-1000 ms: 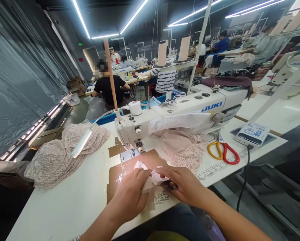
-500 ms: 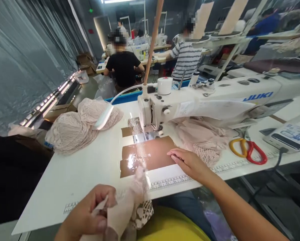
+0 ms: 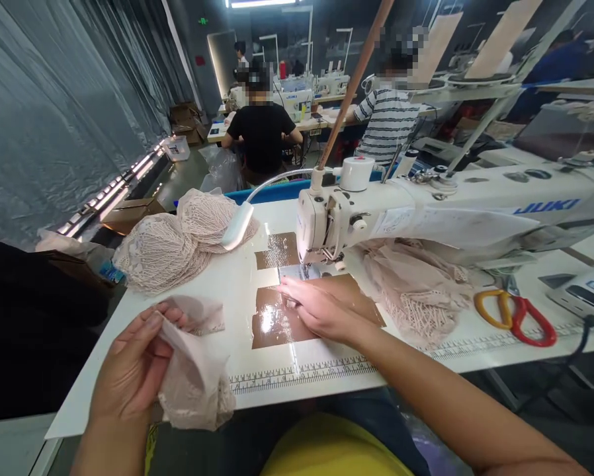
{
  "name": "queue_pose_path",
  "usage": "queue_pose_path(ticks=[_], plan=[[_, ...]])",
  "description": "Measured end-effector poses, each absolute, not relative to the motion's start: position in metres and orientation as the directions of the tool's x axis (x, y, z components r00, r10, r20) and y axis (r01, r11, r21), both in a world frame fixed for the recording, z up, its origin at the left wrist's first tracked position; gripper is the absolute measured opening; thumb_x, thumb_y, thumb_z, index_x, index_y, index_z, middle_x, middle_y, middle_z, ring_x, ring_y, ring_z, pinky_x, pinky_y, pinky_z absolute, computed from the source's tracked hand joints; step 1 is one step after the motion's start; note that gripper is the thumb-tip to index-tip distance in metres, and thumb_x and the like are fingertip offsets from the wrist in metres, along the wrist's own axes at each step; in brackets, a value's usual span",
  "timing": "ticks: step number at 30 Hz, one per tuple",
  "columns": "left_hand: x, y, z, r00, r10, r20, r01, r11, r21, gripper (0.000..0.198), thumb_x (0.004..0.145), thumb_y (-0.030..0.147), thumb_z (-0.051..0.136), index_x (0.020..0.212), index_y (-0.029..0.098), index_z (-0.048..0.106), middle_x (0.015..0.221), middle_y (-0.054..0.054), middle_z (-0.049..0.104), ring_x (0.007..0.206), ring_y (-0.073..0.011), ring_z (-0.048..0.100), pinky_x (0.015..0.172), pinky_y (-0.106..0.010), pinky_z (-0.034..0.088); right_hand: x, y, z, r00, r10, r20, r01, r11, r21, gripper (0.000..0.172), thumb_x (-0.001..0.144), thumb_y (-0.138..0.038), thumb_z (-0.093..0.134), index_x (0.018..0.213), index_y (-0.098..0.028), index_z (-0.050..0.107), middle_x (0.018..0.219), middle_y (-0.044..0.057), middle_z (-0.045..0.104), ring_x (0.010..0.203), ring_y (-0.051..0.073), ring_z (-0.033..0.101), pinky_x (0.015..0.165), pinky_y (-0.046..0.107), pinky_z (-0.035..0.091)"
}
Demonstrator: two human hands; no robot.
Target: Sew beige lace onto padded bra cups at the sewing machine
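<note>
My left hand (image 3: 135, 360) pinches a thin beige fabric piece (image 3: 192, 390) with a lacy part; it hangs over the table's front edge. My right hand (image 3: 319, 307) reaches over the shiny brown tape (image 3: 277, 334) on the table, its fingertips just in front of the sewing machine's needle area (image 3: 307, 268). Its fingers are drawn together, and whatever they hold, if anything, is hidden. The white sewing machine (image 3: 401, 211) stands behind that hand. More beige lace fabric (image 3: 416, 291) lies under the machine's arm, to the right of my right hand.
A pile of beige lace pieces (image 3: 163, 254) sits at the table's left back, beside a lamp head (image 3: 237, 225). Scissors with yellow and red handles (image 3: 532, 320) lie at right, near a control box (image 3: 585, 291). A printed ruler (image 3: 301, 370) runs along the front edge. Two people sit farther back.
My right hand has moved left, toward the needle area. My left hand has lifted the fabric up and left, spreading it above the table edge. The view has shifted slightly.
</note>
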State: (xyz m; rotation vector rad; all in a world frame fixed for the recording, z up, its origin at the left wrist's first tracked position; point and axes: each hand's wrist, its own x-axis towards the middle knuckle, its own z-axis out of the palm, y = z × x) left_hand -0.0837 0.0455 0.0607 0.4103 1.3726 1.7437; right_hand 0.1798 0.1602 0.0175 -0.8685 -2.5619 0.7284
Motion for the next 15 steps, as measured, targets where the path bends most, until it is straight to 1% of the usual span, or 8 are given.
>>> queue_pose_path(ticks=[2,4,6,7,8,11,13,15], plan=[[-0.084,0.048,0.057,-0.546,0.804,-0.236,-0.436,-0.032,0.9,0.034,0.055,0.014,0.083,0.086,0.014,0.07,0.075,-0.003,0.072,0.072,-0.0148,0.068,0.067,-0.018,0.059,0.161,0.174,0.023,-0.717,0.691,0.092,0.586,0.669,-0.457,0.039,0.085,-0.006,0.037,0.117,-0.013,0.058,0.13,0.016,0.053,0.123,0.026,0.048,0.101,0.042,0.042],[-0.086,0.048,0.057,-0.527,0.825,-0.202,-0.422,-0.048,0.906,0.038,0.056,0.015,0.084,0.092,0.013,0.071,0.08,-0.005,0.074,0.075,-0.0159,0.07,0.07,-0.018,0.059,0.149,0.18,0.024,-0.695,0.715,0.075,0.635,0.66,-0.403,0.033,0.085,-0.005,0.038,0.109,-0.01,0.06,0.127,0.021,0.053,0.121,0.03,0.048,0.098,0.047,0.041],[-0.092,0.045,0.06,-0.542,0.825,-0.16,-0.395,-0.082,0.915,0.043,0.058,0.019,0.085,0.098,0.015,0.07,0.083,-0.005,0.075,0.077,-0.0165,0.071,0.072,-0.02,0.059,0.147,0.173,0.024,-0.727,0.684,0.063,0.612,0.687,-0.392,0.027,0.082,-0.004,0.043,0.101,-0.01,0.062,0.116,0.02,0.059,0.11,0.029,0.054,0.092,0.044,0.045],[-0.096,0.044,0.062,-0.557,0.819,-0.139,-0.379,-0.101,0.92,0.047,0.058,0.02,0.085,0.102,0.016,0.07,0.085,-0.005,0.075,0.078,-0.0169,0.071,0.072,-0.02,0.06,0.15,0.167,0.024,-0.764,0.643,0.049,0.574,0.712,-0.405,0.024,0.081,-0.005,0.047,0.097,-0.012,0.063,0.108,0.016,0.062,0.101,0.026,0.058,0.086,0.039,0.047],[-0.1,0.042,0.064,-0.569,0.813,-0.12,-0.36,-0.115,0.926,0.05,0.058,0.021,0.086,0.105,0.018,0.069,0.087,-0.004,0.075,0.08,-0.0175,0.071,0.072,-0.021,0.06,0.155,0.16,0.024,-0.816,0.577,0.022,0.513,0.742,-0.431,0.022,0.08,-0.007,0.05,0.095,-0.016,0.064,0.1,0.01,0.066,0.091,0.022,0.061,0.079,0.033,0.049],[-0.105,0.042,0.065,-0.542,0.834,-0.105,-0.297,-0.073,0.952,0.058,0.06,0.023,0.085,0.114,0.021,0.065,0.09,-0.004,0.075,0.081,-0.0176,0.071,0.072,-0.021,0.059,0.172,0.14,0.028,-0.912,0.411,-0.004,0.296,0.65,-0.7,0.033,0.092,-0.014,0.041,0.117,-0.022,0.059,0.093,0.003,0.07,0.08,0.016,0.063,0.072,0.027,0.049],[-0.101,0.045,0.062,-0.441,0.888,-0.13,-0.242,0.022,0.97,0.059,0.065,0.027,0.082,0.12,0.021,0.062,0.095,-0.006,0.075,0.083,-0.0187,0.071,0.07,-0.022,0.059,0.179,0.135,0.032,-0.892,0.451,0.022,0.271,0.575,-0.772,0.035,0.096,-0.023,0.037,0.127,-0.022,0.055,0.096,0.004,0.071,0.083,0.017,0.065,0.076,0.029,0.049],[-0.092,0.052,0.056,-0.301,0.944,-0.131,-0.145,0.09,0.985,0.055,0.071,0.031,0.079,0.121,0.019,0.062,0.11,-0.009,0.071,0.096,-0.0222,0.068,0.075,-0.023,0.057,0.181,0.135,0.039,-0.848,0.524,0.073,0.276,0.556,-0.784,0.039,0.097,-0.034,0.039,0.13,-0.02,0.054,0.111,0.007,0.069,0.1,0.021,0.063,0.087,0.032,0.047]])
